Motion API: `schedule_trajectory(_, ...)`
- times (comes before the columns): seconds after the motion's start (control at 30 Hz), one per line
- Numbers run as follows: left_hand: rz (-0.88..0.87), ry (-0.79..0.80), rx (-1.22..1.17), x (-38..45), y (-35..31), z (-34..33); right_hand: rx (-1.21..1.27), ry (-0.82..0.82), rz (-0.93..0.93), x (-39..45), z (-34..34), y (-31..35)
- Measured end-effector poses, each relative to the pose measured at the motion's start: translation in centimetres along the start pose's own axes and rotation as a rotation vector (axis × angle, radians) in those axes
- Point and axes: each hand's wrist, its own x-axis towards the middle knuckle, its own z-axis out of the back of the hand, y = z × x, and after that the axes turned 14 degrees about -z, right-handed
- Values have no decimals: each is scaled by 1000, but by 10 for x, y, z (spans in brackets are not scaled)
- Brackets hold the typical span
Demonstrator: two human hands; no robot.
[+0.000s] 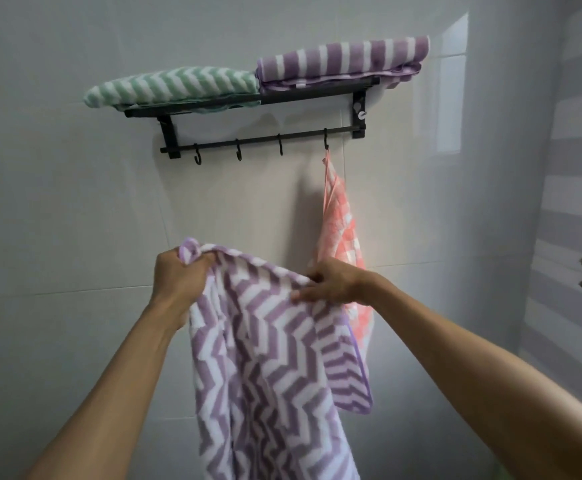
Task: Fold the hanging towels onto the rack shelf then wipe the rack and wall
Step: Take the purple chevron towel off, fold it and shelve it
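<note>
Where hooks (237, 154) hang, perhaps pink cloth (341, 220)

- The purple zigzag towel (275, 358) is plush, fuzzy cloth.
- The rack (254, 98) looks like matt black metal.
- The wall (57, 202) is smooth, glossy tile.
- The pink checked cloth (343, 233) looks thin and soft.

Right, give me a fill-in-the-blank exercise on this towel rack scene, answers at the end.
1. Both hands, left hand and right hand, hold the zigzag towel coloured white and ____.
2. The pink checked cloth hangs from the rack's ____ hook.
3. On the rack shelf, the folded towel left of the purple striped towel is white and ____.

Answers: purple; rightmost; green
</note>
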Motion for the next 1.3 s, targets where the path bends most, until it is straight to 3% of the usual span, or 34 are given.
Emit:
schedule_trajectory(0.07, 25, -34, 113, 6, 5, 10, 268, -71, -35, -2, -3, -20)
schedule_trajectory(0.13, 12, 101, 144, 7, 8, 16, 432, -165, 17, -5, -1, -22)
schedule_trajectory(0.27, -140, 471, 65, -14, -1, -7, 263, -182, 192, -13, 5, 18)
schedule_trajectory(0.37, -256, 583, 35, -22, -2, -32, 147, -160, 272, -14, 7, 50)
schedule_trajectory(0.5, -258, 479, 31, -17, 8, -36, 141, -105, 154, -15, 20, 41)
schedule_trajectory(0.63, -139, 224, -13, -5, 18, -21, 8, 24, -80, -20, 23, -8)
schedule_trajectory(0.8, 23, 55, -44, 14, 37, 2, 302, 56, -276, -36, 32, -54)
schedule_trajectory(1.03, 110, 50, 182, 17, 52, -7, 972, 79, -49, -30, 41, -28)
schedule_trajectory(1.17, 202, -21, 248, 10, 52, -12, 964, 132, -1, -27, 44, -3)
schedule_trajectory(1.23, 244, -37, 115, 8, 53, -14, 956, 195, -11, -32, 46, 3)
schedule_trajectory(1.3, 275, -66, -33, 7, 53, -15, 947, 361, 36, -36, 49, 5)
